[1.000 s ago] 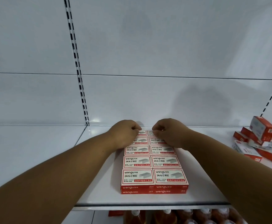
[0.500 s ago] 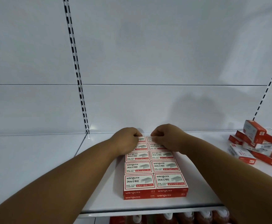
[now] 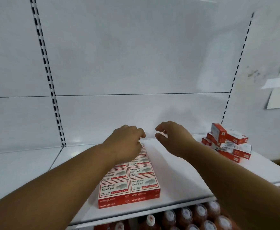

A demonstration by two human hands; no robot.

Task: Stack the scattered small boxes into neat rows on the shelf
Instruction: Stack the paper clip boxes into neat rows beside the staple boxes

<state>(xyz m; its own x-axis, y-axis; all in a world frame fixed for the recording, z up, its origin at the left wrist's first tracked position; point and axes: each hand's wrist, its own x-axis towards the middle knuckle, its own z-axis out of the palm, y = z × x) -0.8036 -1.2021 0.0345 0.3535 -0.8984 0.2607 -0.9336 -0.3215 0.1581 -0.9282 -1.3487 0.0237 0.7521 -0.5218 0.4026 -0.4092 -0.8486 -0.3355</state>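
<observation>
Both hands hovering loosely open, gripping nothing; scattered red-and-white cardboard boxes (image 3: pixel 227 143) lying rightward, nearer right hand (image 3: pixel 170 136) than left hand (image 3: pixel 127 140).

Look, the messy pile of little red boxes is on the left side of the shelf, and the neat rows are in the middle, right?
Not quite. The messy pile of little red boxes sits on the right side of the shelf, not the left, as the head view shows. The neat rows are in the middle, as you said.
</observation>
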